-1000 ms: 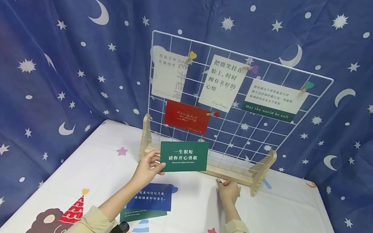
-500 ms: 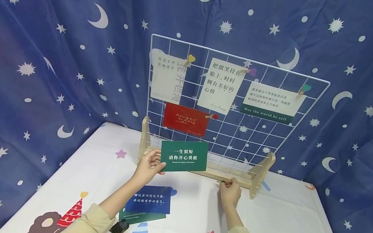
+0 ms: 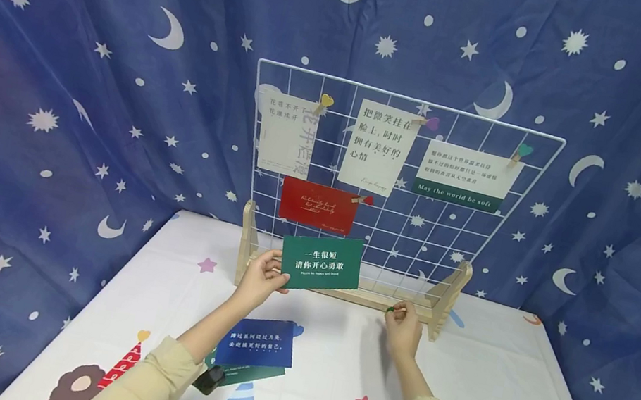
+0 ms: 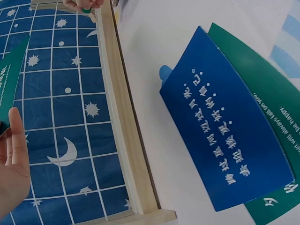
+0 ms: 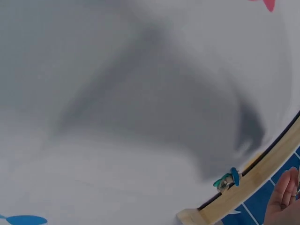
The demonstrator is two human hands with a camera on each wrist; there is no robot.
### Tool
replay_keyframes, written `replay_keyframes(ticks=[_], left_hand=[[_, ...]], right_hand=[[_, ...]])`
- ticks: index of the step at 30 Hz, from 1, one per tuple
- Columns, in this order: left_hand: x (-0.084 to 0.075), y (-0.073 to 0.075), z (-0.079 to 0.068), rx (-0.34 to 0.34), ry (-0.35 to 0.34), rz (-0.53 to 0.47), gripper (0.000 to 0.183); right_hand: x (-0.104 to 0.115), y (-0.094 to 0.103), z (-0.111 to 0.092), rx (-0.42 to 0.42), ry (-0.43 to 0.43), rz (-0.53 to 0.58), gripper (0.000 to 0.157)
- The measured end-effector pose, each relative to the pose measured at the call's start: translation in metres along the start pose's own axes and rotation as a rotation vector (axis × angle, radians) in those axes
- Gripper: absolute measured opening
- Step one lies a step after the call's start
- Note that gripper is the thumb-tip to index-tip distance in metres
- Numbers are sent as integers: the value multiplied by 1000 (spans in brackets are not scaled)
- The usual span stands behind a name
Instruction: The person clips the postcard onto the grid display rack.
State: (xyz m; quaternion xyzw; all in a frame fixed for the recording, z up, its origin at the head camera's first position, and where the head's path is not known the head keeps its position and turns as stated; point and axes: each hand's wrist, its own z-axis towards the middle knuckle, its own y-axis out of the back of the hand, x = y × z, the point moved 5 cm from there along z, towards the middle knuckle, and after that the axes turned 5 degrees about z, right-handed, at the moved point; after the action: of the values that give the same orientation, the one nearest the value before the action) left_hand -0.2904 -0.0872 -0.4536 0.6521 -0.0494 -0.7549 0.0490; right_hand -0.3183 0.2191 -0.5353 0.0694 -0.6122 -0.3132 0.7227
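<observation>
My left hand [image 3: 260, 281] pinches a green card [image 3: 322, 265] with white writing by its left edge, thumb in front. The card is held up before the lower part of a white wire grid [image 3: 417, 238]. Close to the grid's wooden base [image 3: 367, 298], my right hand [image 3: 403, 330] pinches a small clothespin [image 4: 87, 10] with a green end, mostly hidden by the fingers. On the grid, a red card [image 3: 318, 205] hangs from a red-heart clothespin [image 3: 363, 199], just above the green card.
Three pale cards, one of them a tall white card [image 3: 378, 147], are clipped higher on the grid. A blue card [image 3: 256, 343] overlaps another green card [image 3: 254, 375] on the table. Loose clothespins [image 5: 227, 180] lie beside the base. A starry curtain [image 3: 90, 81] hangs behind.
My right hand has taken up the green-ended clothespin beside the base and shifted slightly right. My left hand has moved the green card a little up and right.
</observation>
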Motion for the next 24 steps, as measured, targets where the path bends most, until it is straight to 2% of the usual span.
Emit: replay_keyframes(ticks=[3,11,24], left_hand=[[-3,-3,3,9,2,-3,40],[-4,-10,5,36,7,23,40],[-15,-12,13,121,2,19,43]], right_hand=[[4,4,0,3,36,3,9],[11,11,0,30,49,-4,7],[20,28,2,109,81,125,9]])
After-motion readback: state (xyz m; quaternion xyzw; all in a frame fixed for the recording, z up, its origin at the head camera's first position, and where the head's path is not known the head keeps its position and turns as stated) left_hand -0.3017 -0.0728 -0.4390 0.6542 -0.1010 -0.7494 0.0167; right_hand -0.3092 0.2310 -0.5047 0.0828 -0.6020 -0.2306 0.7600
